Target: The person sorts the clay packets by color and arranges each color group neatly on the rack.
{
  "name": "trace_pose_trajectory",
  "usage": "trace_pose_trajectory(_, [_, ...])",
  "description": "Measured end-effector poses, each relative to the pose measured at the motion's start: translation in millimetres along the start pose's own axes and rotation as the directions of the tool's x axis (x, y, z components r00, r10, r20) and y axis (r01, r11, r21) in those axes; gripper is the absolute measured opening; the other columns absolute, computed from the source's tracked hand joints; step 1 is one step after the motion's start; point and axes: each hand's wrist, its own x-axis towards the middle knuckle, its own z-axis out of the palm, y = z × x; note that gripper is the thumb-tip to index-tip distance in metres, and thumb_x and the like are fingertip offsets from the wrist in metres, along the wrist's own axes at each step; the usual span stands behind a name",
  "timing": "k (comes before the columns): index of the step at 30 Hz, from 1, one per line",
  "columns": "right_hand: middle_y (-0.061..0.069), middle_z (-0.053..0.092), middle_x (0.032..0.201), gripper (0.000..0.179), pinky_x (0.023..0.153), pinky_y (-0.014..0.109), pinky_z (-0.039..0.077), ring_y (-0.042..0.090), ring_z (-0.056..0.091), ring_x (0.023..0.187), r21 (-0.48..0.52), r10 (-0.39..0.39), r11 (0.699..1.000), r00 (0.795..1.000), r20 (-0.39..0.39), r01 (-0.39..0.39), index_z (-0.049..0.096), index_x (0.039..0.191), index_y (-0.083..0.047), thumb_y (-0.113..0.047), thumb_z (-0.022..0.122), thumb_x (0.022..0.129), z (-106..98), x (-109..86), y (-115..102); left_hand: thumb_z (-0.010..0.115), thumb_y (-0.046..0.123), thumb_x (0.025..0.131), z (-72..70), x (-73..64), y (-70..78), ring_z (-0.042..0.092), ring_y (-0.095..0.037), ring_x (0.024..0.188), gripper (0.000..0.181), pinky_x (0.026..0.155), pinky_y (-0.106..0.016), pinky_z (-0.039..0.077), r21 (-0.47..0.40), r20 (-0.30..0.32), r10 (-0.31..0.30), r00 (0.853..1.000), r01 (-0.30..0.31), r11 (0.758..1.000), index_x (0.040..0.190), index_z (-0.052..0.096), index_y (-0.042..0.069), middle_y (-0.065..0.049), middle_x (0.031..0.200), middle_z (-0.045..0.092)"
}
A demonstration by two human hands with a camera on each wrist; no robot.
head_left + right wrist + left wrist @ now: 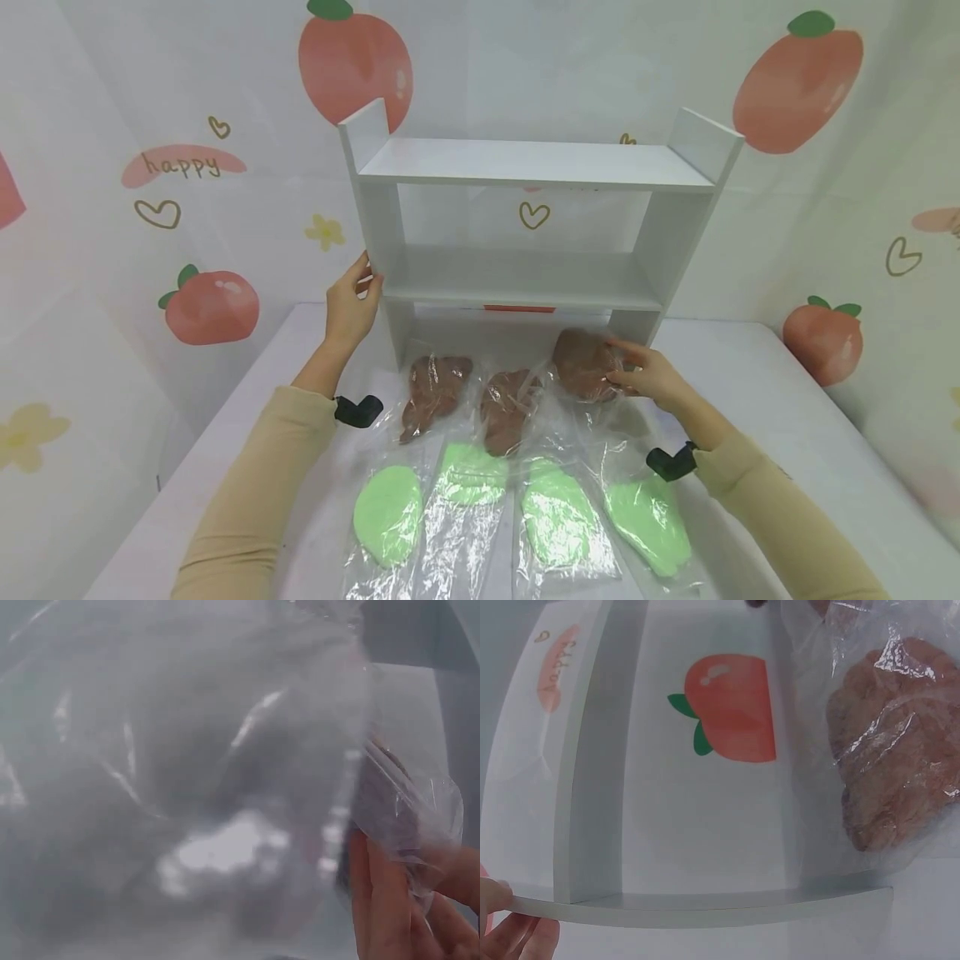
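At the left side panel of a white two-tier shelf (pixel 525 287), my left hand (pixel 351 308) pinches the panel's front edge between thumb and fingers. The left wrist view shows those fingers (pixel 536 941) round the board's edge. My right hand (pixel 651 379) pinches a clear plastic bag with a brown lump (pixel 581 367), raised in front of the shelf's lower right opening. In the right wrist view its crumpled film (pixel 225 787) hides most of the scene. Two more bagged brown lumps, one on the left (pixel 437 392) and one in the middle (pixel 506 410), lie before the shelf.
Nearer the front edge lie several clear bags with flat light-green pieces, such as the leftmost green piece (pixel 388 517) and the rightmost one (pixel 651 523). All lie on a white table (pixel 750 392). Behind stands a white backdrop (pixel 540 67) printed with peaches and hearts.
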Motion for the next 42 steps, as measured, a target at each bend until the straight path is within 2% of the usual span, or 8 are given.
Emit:
trace_pose_trajectory(5, [0.034,0.028,0.145,0.067,0.07,0.016,0.055,0.001,0.056,0.089,0.017,-0.047,0.999,0.999,-0.021,0.048,0.027,0.145,0.0,-0.006,0.061,0.088,-7,-6.5,-9,0.051,0.01,0.095,0.3,-0.1,0.2,0.059,-0.041,0.112,0.047,0.089,-0.048,0.055,0.002,-0.003,0.005,1.0,-0.005,1.0,0.14,0.04,0.005,-0.024,0.131,0.054])
trace_pose_trajectory(12, [0.031,0.03,0.145,0.069,0.075,0.015,0.055,-0.009,0.055,0.088,0.03,-0.068,0.997,0.997,-0.025,0.069,0.026,0.147,-0.005,-0.012,0.063,0.088,-12,-13.6,-21,0.052,0.011,0.095,-0.1,-0.9,0.7,0.059,-0.041,0.112,0.048,0.089,-0.049,0.055,0.003,-0.003,0.001,1.0,-0.001,1.0,0.141,0.04,0.006,-0.025,0.129,0.055])
trace_pose_trajectory(16, [0.029,0.028,0.147,0.07,0.081,0.021,0.055,0.01,0.058,0.105,-0.009,-0.046,0.999,0.999,-0.016,0.045,0.026,0.148,-0.01,-0.018,0.063,0.089,-13,-18.7,-27,0.051,0.01,0.095,0.8,-0.5,0.6,0.059,-0.041,0.111,0.048,0.089,-0.049,0.055,0.008,-0.008,0.006,1.0,-0.006,1.0,0.141,0.04,0.006,-0.025,0.129,0.055])
trace_pose_trajectory(21, [0.026,0.023,0.15,0.071,0.091,0.033,0.054,0.034,0.037,0.131,-0.006,-0.025,1.0,1.0,0.009,0.025,0.026,0.148,-0.016,-0.022,0.064,0.088,-13,-25.8,-34,0.051,0.01,0.095,1.3,0.1,-0.4,0.06,-0.04,0.11,0.047,0.088,-0.048,0.056,0.009,-0.009,0.009,1.0,-0.009,1.0,0.141,0.04,0.006,-0.024,0.13,0.055])
trace_pose_trajectory(25, [0.026,0.025,0.149,0.072,0.084,0.026,0.054,0.013,0.056,0.112,0.012,-0.041,0.999,0.999,0.029,0.04,0.028,0.147,-0.016,-0.022,0.066,0.087,-11,-31.5,-40,0.051,0.009,0.095,1.5,-0.3,0.0,0.06,-0.041,0.11,0.047,0.087,-0.049,0.056,0.012,-0.012,0.013,1.0,-0.013,1.0,0.141,0.04,0.006,-0.025,0.129,0.056])
trace_pose_trajectory(28, [0.027,0.026,0.148,0.071,0.078,0.019,0.054,0.0,0.059,0.097,0.029,-0.063,0.998,0.997,0.046,0.062,0.029,0.147,-0.014,-0.021,0.067,0.086,-8,-35.5,-45,0.051,0.008,0.095,1.5,-0.7,0.6,0.06,-0.041,0.11,0.047,0.087,-0.049,0.056,0.015,-0.015,0.017,1.0,-0.017,1.0,0.14,0.04,0.006,-0.025,0.128,0.056])
trace_pose_trajectory(36, [0.024,0.028,0.149,0.068,0.077,0.02,0.055,0.032,0.044,0.125,0.017,-0.132,0.991,0.987,0.09,0.131,0.033,0.145,-0.012,-0.02,0.066,0.087,-2,-42.9,-57,0.051,0.01,0.095,0.9,-0.7,0.6,0.06,-0.04,0.11,0.047,0.088,-0.048,0.056,0.01,-0.015,0.013,1.0,-0.012,1.0,0.14,0.041,0.006,-0.024,0.128,0.056])
trace_pose_trajectory(42, [0.02,0.027,0.151,0.066,0.078,0.019,0.056,0.035,0.035,0.133,0.044,-0.183,0.983,0.975,0.129,0.178,0.034,0.144,-0.011,-0.017,0.066,0.087,2,-45.7,-65,0.051,0.01,0.095,0.9,-1.1,0.9,0.06,-0.039,0.11,0.047,0.088,-0.047,0.056,0.011,-0.014,0.006,1.0,-0.006,1.0,0.14,0.04,0.006,-0.024,0.129,0.056])
